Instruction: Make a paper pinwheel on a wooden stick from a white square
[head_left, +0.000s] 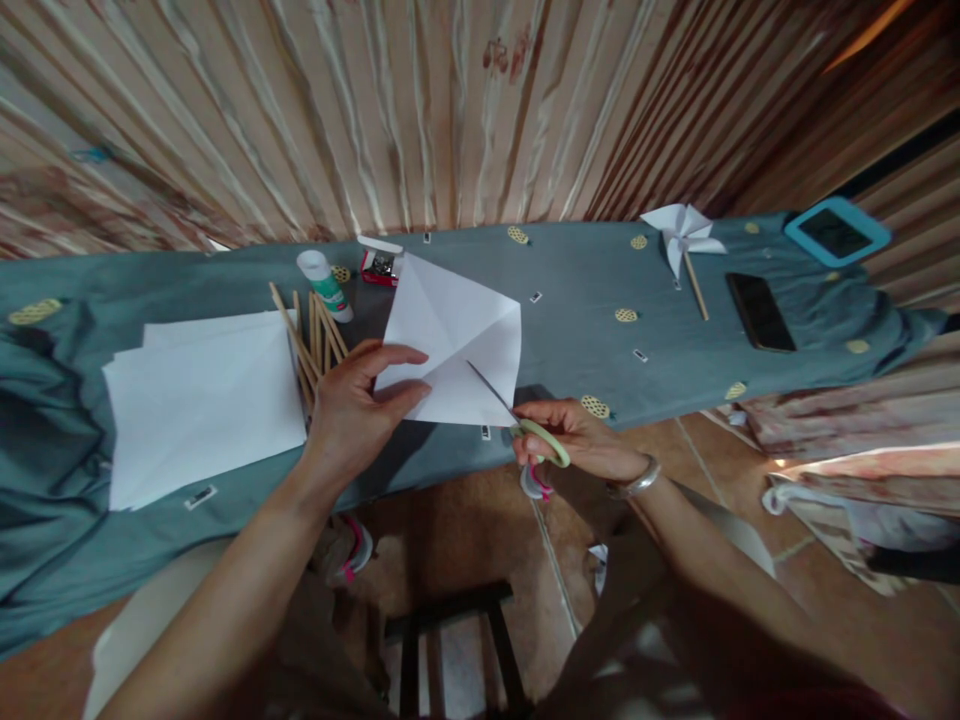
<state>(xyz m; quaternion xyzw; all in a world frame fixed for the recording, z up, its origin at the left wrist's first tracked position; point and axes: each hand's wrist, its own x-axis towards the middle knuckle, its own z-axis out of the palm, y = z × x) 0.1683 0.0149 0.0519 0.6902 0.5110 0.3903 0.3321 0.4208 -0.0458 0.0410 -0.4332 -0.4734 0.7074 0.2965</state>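
Observation:
My left hand [360, 400] pinches the lower left edge of a creased white paper square [454, 335] and holds it up over the table's front edge. My right hand [577, 440] is closed round the green handles of a pair of scissors [517, 420]. The blades reach into the paper from its lower right side, along a crease. Both hands are just in front of the grey-blue tablecloth [585, 340].
A stack of white sheets [202, 400] lies left, with wooden sticks [315, 340], a glue bottle [324, 282] and a small red stapler [380, 264] beside it. A finished paper pinwheel [682, 240], a black phone [759, 310] and a blue-cased tablet [836, 232] lie right. A stool [450, 640] stands below.

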